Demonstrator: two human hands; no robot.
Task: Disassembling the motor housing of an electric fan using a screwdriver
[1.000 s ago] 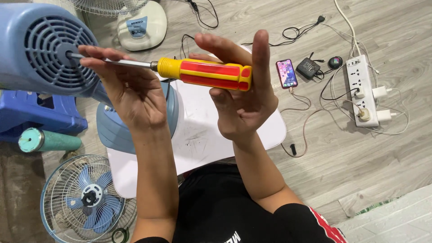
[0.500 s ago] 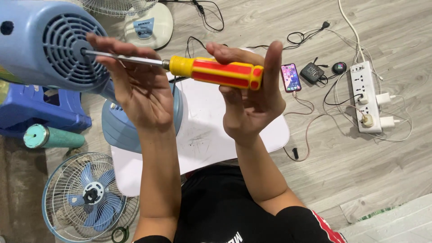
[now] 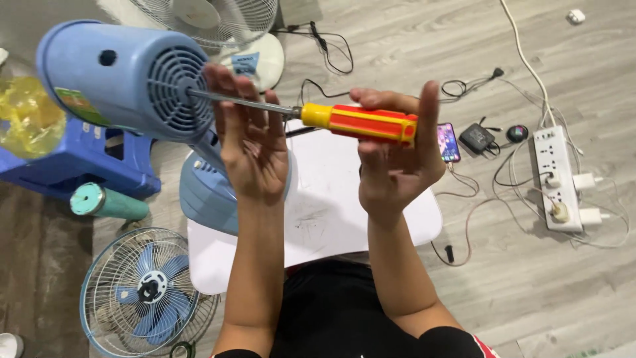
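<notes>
Right hand point(image 3: 397, 166) raised palm-up, fingers and thumb closed around the red-and-yellow handle of a screwdriver point(image 3: 361, 122), which lies level across the view; its steel shaft runs left and its tip sits in the centre of the rear grille of a light blue fan motor housing point(image 3: 126, 79). Left hand point(image 3: 255, 149) open, fingers spread and upright, pressed against the shaft just beside the grille, steadying rather than gripping it; nothing clasped in it.

Head view, round about: the housing is held up at upper left, above a blue plastic stool point(image 3: 79, 166); a yellow translucent object point(image 3: 26, 116) at the far left edge, too blurred to identify; a teal cylinder point(image 3: 106, 202) lies on the floor beside the stool; a wire fan guard with blue blades point(image 3: 142, 292) lies flat at lower left; a white worktop point(image 3: 331, 199) lies beneath both forearms; right of it, on the wooden floor, a phone point(image 3: 448, 142) with lit screen, a black adapter point(image 3: 477, 138), and a white power strip point(image 3: 556, 176) with plugs and loose cables.
</notes>
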